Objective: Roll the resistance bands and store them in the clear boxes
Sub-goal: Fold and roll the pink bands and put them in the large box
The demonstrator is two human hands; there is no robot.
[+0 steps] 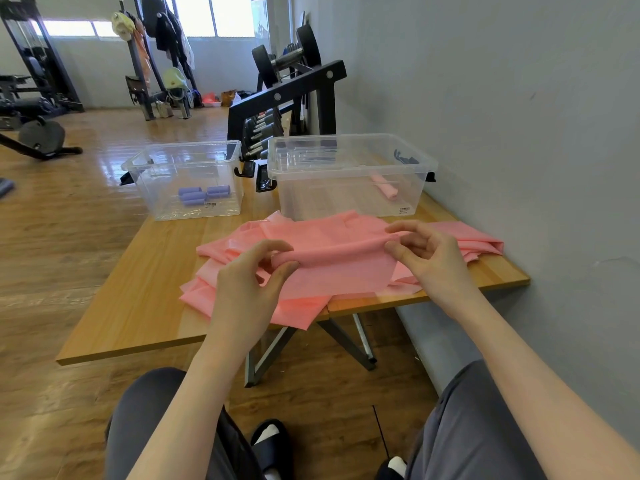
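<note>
On the bench [138, 306], the left hand [249, 275] and right hand [426, 254] each pinch an end of a rolled fold in the top pink resistance band [332, 258], thin, matte, lying on a rumpled pink heap.

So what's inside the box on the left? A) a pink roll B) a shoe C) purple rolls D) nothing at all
C: several purple rolls lie on the bottom of the left clear box, while the single pink roll is in the right clear box.
</note>
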